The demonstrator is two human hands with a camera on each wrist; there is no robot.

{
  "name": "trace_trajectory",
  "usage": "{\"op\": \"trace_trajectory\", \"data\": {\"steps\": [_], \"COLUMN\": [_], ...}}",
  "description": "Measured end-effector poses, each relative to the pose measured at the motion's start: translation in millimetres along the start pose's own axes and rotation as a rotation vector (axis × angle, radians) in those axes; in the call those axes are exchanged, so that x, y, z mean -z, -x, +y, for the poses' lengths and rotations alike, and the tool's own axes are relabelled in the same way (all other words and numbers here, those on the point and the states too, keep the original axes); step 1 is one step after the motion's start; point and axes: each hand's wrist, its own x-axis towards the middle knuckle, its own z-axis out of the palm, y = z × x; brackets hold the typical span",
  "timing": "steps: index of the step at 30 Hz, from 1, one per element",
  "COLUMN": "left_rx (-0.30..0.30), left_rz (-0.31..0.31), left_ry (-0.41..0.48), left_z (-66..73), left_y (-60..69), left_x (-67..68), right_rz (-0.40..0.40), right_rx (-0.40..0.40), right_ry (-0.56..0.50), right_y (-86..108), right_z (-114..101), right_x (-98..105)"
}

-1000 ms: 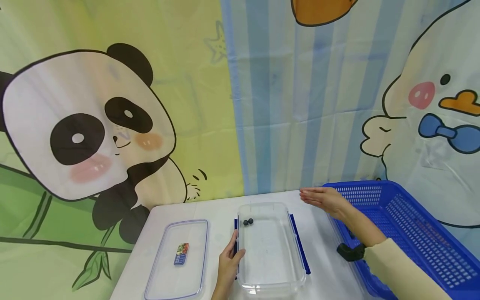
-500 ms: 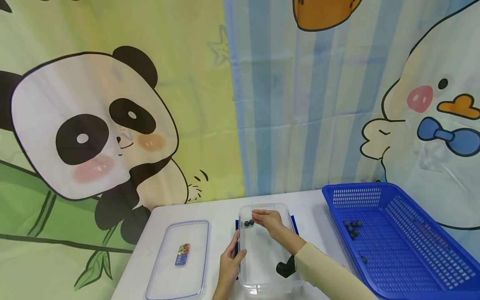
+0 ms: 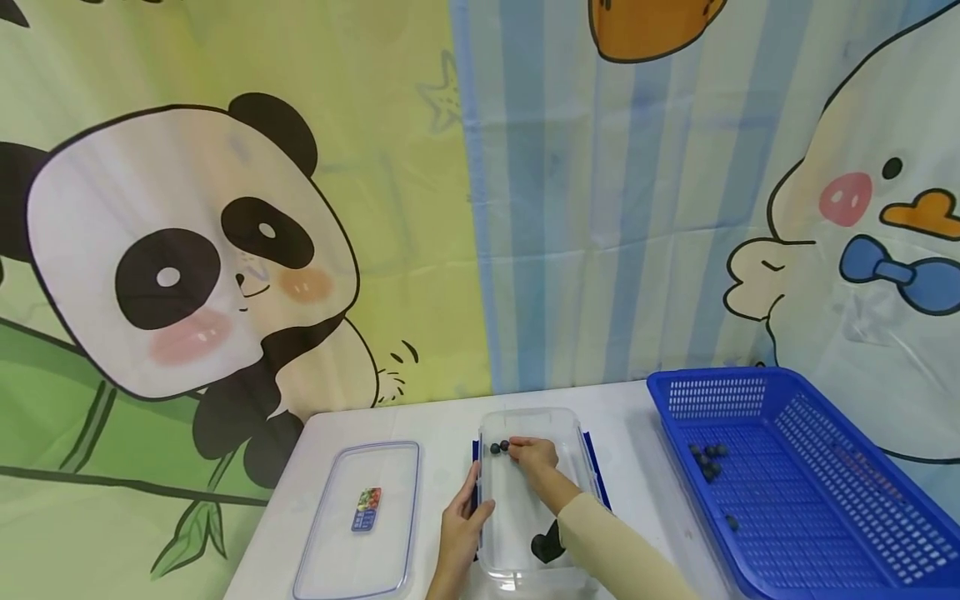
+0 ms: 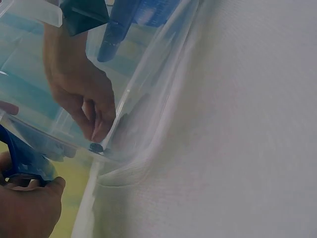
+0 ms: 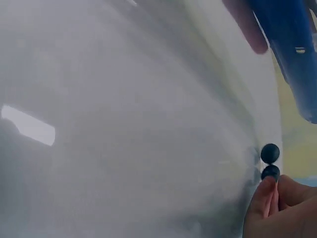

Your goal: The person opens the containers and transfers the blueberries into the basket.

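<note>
A clear plastic food box (image 3: 525, 533) stands uncovered on the white table, blue latch flaps hanging at both sides. My left hand (image 3: 457, 533) grips its left wall, thumb over the rim and fingers outside by the blue flap. Inside the far left corner, two dark blueberries (image 3: 495, 448) sit side by side. Reaching into the box, my right hand (image 3: 536, 462) has its thumb and fingertips pinched at the nearer blueberry (image 5: 270, 172), while the other blueberry (image 5: 270, 153) touches it just beyond. Whether another berry is hidden between the fingertips I cannot see.
A blue mesh basket (image 3: 817, 500) at the right holds several blueberries (image 3: 707, 461). Left of the box lies its clear lid (image 3: 408, 500) with a printed label (image 3: 366, 509). A cartoon curtain (image 3: 555, 208) hangs behind the table.
My right hand has moved left from the basket's edge into the box, then lowered to the blueberries at the far left corner. My left hand keeps its grip on the box.
</note>
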Motion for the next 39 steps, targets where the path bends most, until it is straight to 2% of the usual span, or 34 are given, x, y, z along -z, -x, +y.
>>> {"op": "trace_trajectory", "data": {"steps": [2,5,13,17,31,39], "left_rx": [-0.017,-0.028,-0.017,-0.017,0.008,-0.017], "left_rz": [0.0,0.003,-0.008,-0.01,-0.004,-0.015], "left_ry": [0.014,0.032,0.019,0.017,0.034,0.032], "left_z": [-0.2,-0.6,-2.0,-3.1,-2.9,-2.0], "left_y": [0.3,0.5,0.8,0.8,-1.1,-0.3], "left_x": [-0.3,-0.2,-0.5,-0.4,-0.2,-0.4], "right_rz": [0.034,0.081,0.16,0.194,0.206,0.202], "right_rx": [0.007,0.004,0.006,0.035,0.128,0.168], "right_ry": [0.015,-0.033,-0.115,-0.079,0.031,0.071], "right_y": [0.9,2.6,5.5,4.7,0.0,0.2], "right_z": [3,5,8,9,13,12], "right_x": [-2,-7,-16,-20,-25,-25]}}
